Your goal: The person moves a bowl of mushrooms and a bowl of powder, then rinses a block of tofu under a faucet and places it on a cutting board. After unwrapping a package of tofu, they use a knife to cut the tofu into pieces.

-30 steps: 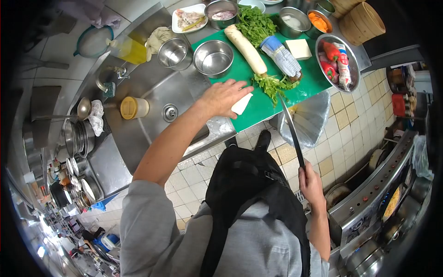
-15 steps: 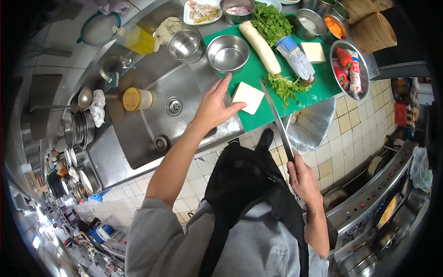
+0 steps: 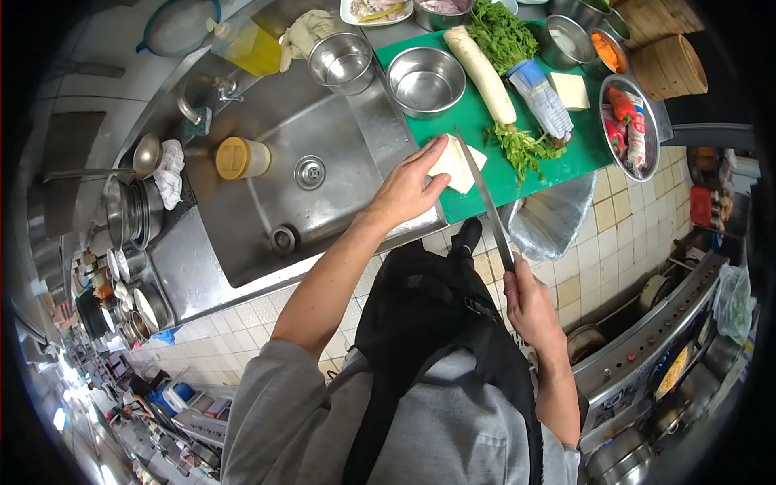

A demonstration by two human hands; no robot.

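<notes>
A white block of tofu [image 3: 462,171] lies on the green cutting board [image 3: 558,174], near its left front corner. My left hand [image 3: 411,184] rests on the tofu's left side, fingers together along the far part and thumb at the near part, holding it. My right hand [image 3: 531,303] is closed around the dark handle of a long knife [image 3: 489,206]. The blade points away from me and overlaps the tofu's right part in this view. Just beyond the tofu stands a steel bowl [image 3: 426,82]. To the right lie a white radish [image 3: 482,74] and leafy greens [image 3: 520,151].
A steel sink [image 3: 267,137] is at left, with a second bowl [image 3: 340,61] at its far edge. Another tofu block [image 3: 569,91], a bagged package [image 3: 540,101] and a colander with red peppers [image 3: 630,129] are at right. A plastic-lined bin [image 3: 551,217] sits below the board.
My left hand has moved right and come onto the tofu, its fingers drawn together. The knife's blade has come over the tofu. The camera view has shifted slightly.
</notes>
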